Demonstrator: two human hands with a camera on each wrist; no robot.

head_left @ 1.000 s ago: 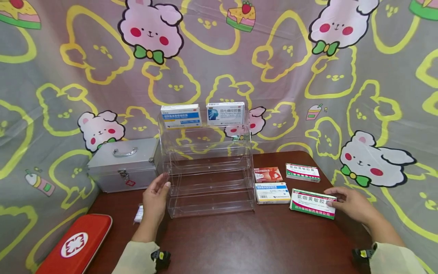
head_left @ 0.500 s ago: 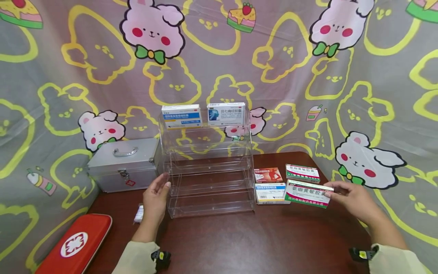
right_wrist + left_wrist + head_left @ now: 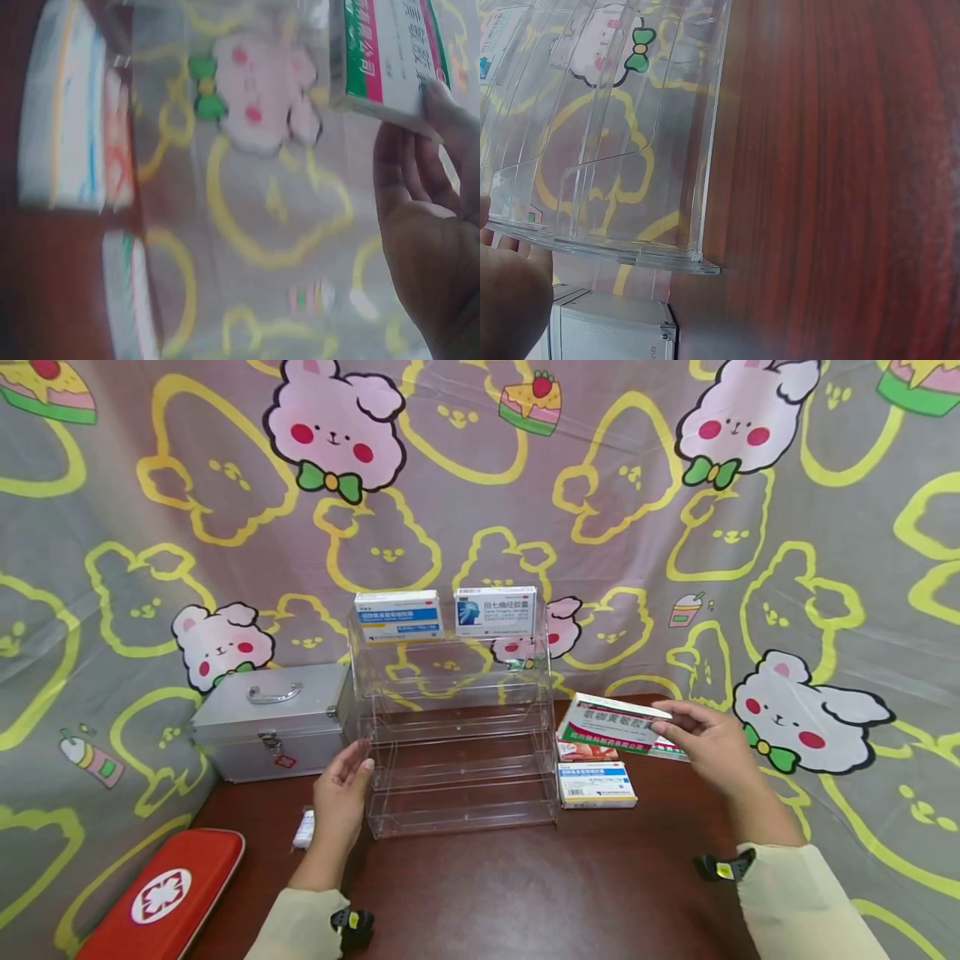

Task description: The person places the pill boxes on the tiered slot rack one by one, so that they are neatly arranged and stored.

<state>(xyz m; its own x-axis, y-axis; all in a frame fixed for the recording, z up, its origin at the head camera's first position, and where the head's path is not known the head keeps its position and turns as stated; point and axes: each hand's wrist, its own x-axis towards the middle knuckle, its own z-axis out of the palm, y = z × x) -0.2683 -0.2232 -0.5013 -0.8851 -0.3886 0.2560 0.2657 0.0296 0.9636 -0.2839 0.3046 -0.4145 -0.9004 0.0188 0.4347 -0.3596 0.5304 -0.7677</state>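
Observation:
My right hand [image 3: 708,743] pinches a white, green and magenta medicine box [image 3: 611,727] between thumb and fingers. The box is raised and tilted, right of the clear tiered display rack [image 3: 461,768]; in the right wrist view this medicine box [image 3: 390,56] shows at the upper right. My left hand [image 3: 341,789] holds the rack's left side edge, thumb and fingers at the clear panel in the left wrist view. On the top tier stand a blue-and-white medicine box [image 3: 397,617] and a white medicine box [image 3: 495,612] with a blue picture.
Right of the rack lie a blue-and-white box [image 3: 597,785], a partly covered orange box [image 3: 588,752] and a mostly hidden green-and-white box [image 3: 667,749]. A silver case [image 3: 270,718], a red first-aid pouch [image 3: 161,893] and a small white packet [image 3: 303,828] are at the left.
My right hand has lifted the green-and-white medicine box off the table's right side and carried it left and up toward the rack. My left hand has stayed in place.

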